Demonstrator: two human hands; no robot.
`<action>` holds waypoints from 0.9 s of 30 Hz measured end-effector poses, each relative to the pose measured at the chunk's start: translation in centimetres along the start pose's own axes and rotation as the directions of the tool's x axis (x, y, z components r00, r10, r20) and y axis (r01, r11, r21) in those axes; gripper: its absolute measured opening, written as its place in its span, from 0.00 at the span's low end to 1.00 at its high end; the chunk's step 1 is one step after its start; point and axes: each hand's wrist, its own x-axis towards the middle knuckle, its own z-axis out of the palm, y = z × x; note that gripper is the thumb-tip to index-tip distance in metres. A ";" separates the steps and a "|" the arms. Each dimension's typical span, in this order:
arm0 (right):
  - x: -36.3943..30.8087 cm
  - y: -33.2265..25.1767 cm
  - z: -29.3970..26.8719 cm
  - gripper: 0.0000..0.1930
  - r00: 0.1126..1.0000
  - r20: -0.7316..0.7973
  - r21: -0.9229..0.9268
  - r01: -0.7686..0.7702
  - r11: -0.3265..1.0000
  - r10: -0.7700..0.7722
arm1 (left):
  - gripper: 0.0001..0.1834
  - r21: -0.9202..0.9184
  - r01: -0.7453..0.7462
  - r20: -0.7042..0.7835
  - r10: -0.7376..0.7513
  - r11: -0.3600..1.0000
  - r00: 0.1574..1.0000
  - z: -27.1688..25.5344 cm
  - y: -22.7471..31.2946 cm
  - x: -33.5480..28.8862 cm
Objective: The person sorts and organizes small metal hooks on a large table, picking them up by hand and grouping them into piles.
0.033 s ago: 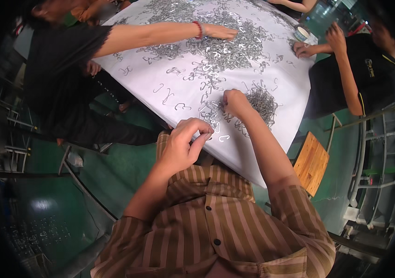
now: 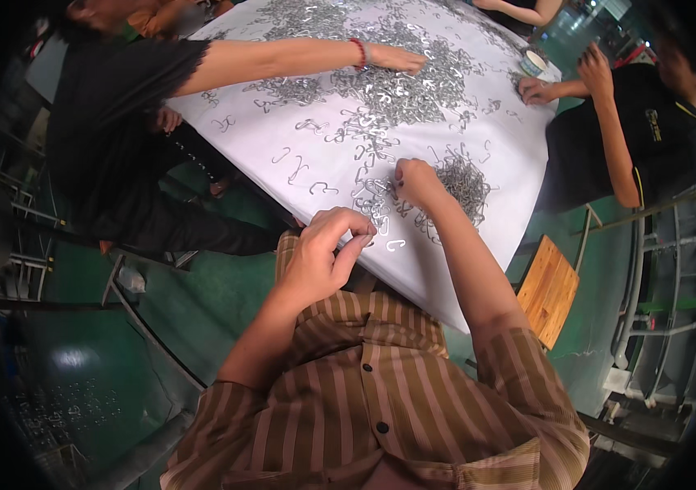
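Over the near edge of the white-covered table (image 2: 438, 273), my left hand (image 2: 323, 249) has its fingers curled and thumb drawn toward the index finger. Whatever its fingertips hold, if anything, is too small to make out. My right hand (image 2: 421, 184) is closed above the table, its fingertips partly hidden. Between the two hands lies a loose band of shiny metal hooks (image 2: 371, 196), curved in S and C shapes. A single hook (image 2: 395, 244) rests just right of my left fingertips. Beside my right wrist is a darker, tangled pile of hooks (image 2: 466, 186).
A large heap of hooks (image 2: 421, 98) covers the table's middle; a co-worker's arm (image 2: 282, 64) reaches over it from the left. Another co-worker's hands (image 2: 537, 90) are at the right edge, near a white tub (image 2: 534, 62). A wooden stool (image 2: 548, 290) stands at right.
The co-worker's outstretched arm at the left has shifted slightly to the right. My own hands look unchanged.
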 end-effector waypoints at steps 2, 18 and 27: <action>0.0 -0.5 -0.3 0.11 1.000 0.006 0.025 -0.030 0.999 0.030 | 0.05 -0.008 0.001 -0.055 -0.001 1.000 0.998 -0.3 -0.3 -0.5; -2.5 -0.1 -4.1 0.11 0.948 0.111 0.876 -0.235 0.421 0.300 | 0.04 -0.017 0.115 -0.021 -0.115 0.993 0.993 0.6 -0.6 -1.8; -5.1 -0.2 -2.1 0.10 0.892 0.132 0.927 -0.266 0.265 0.432 | 0.03 -0.005 0.126 0.010 -0.126 0.992 0.992 1.8 -2.8 -1.4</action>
